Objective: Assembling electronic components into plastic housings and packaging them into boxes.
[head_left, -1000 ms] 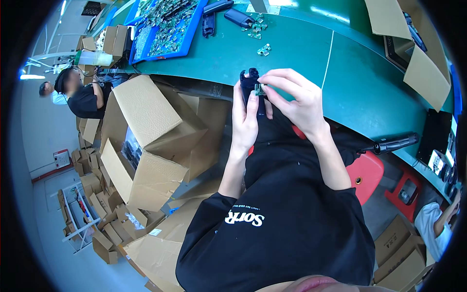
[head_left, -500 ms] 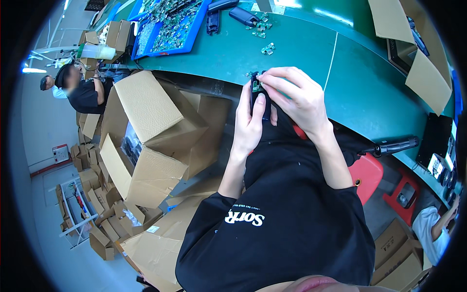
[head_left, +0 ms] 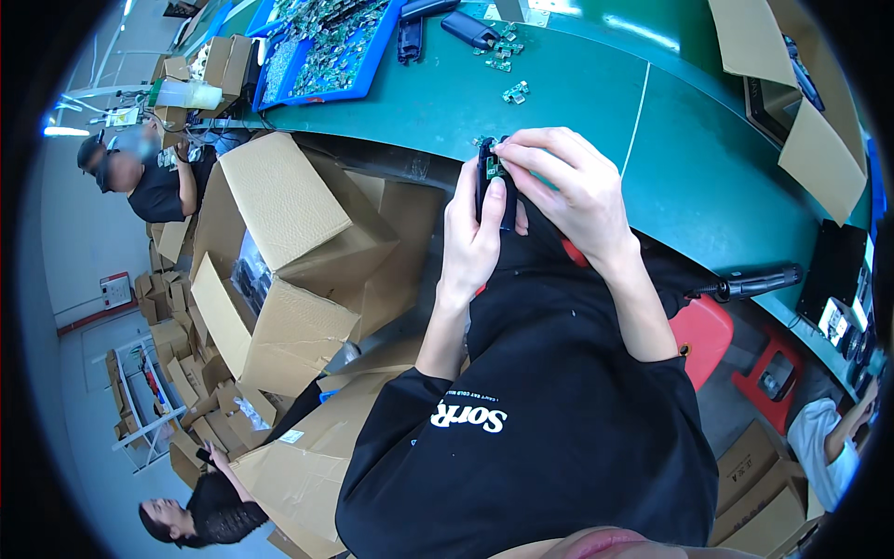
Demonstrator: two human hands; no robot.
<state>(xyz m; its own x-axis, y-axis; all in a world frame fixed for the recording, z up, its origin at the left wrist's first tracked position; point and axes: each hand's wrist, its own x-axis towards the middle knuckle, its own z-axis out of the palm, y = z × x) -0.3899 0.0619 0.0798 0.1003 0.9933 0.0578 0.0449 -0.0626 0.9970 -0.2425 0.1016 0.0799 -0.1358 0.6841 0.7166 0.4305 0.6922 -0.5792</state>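
My left hand (head_left: 468, 244) is closed round a long black plastic casing (head_left: 508, 212), held up near the front edge of the bench. A small green circuit board (head_left: 494, 168) shows in the casing's upper part, beside my left thumb. From the right, my right hand (head_left: 579, 191) comes over the casing with thumb and forefinger pinched at the board's upper end. The fingertips hide part of the board there. Beyond my hands, a few loose circuit boards (head_left: 515, 92) lie on the green bench top (head_left: 577, 107).
A blue tray (head_left: 358, 91) heaped with circuit boards stands at the far left, near black casings (head_left: 467, 31). Open cardboard boxes (head_left: 298, 210) crowd my left; another carton (head_left: 819, 158) sits far right. A black cylindrical tool (head_left: 759, 279) lies at the bench edge.
My hands and the casing have hardly moved. A person with a dark phone-like object has come into view at the lower left. The people at the upper left have shifted.
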